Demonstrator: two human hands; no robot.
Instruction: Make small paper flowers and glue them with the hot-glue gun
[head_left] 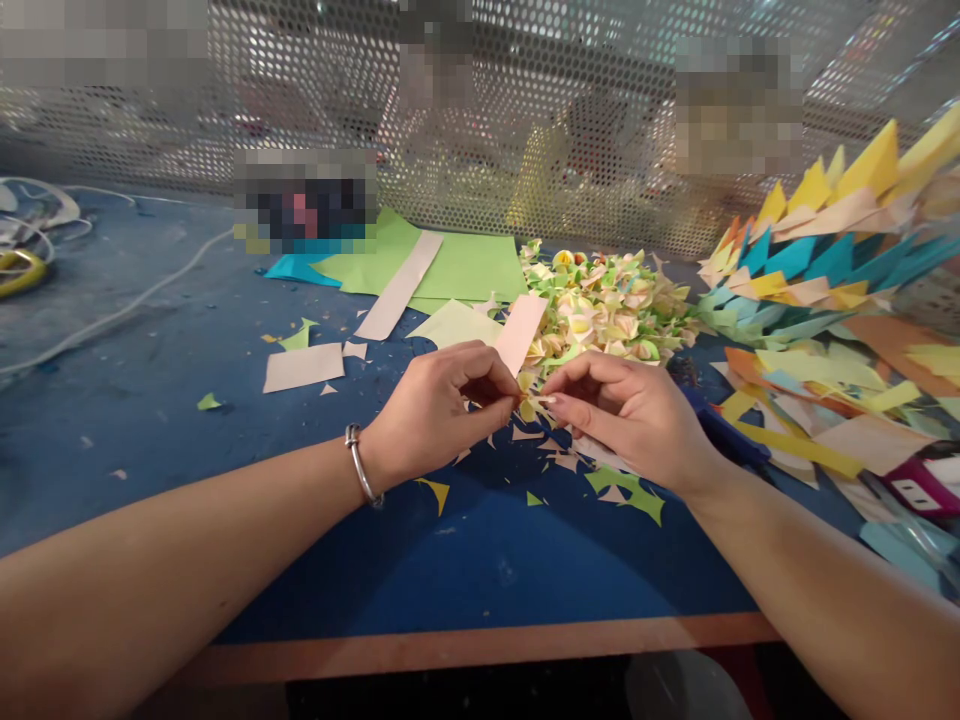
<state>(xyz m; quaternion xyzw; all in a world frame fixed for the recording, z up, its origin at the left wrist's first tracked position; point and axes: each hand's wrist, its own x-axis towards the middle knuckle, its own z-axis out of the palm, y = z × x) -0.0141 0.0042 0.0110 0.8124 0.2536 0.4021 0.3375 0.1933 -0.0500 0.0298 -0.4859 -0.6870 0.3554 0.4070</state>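
Between my two hands is a small pale yellow paper flower (528, 410), held low over the blue tabletop. My left hand (454, 400), with a silver bracelet at the wrist, pinches it from the left between thumb and fingertips. From the other side my right hand (626, 410) pinches its edge with thumb and forefinger. Just behind the hands lies a pink paper strip (521, 335), leaning toward a heap of small paper flowers (600, 305) in green, pink and cream. Cut paper scraps are scattered beneath both hands, including a green scrap (626, 495).
Green paper sheets (457, 262) and another pink strip (401, 285) lie at the back. A pink rectangle (304, 368) is left. Right are pointed folded-paper pieces (817, 260), loose strips (825, 385) and a magenta object (922, 488). A perforated metal panel (480, 170) rises behind; a white cable (127, 315) crosses left.
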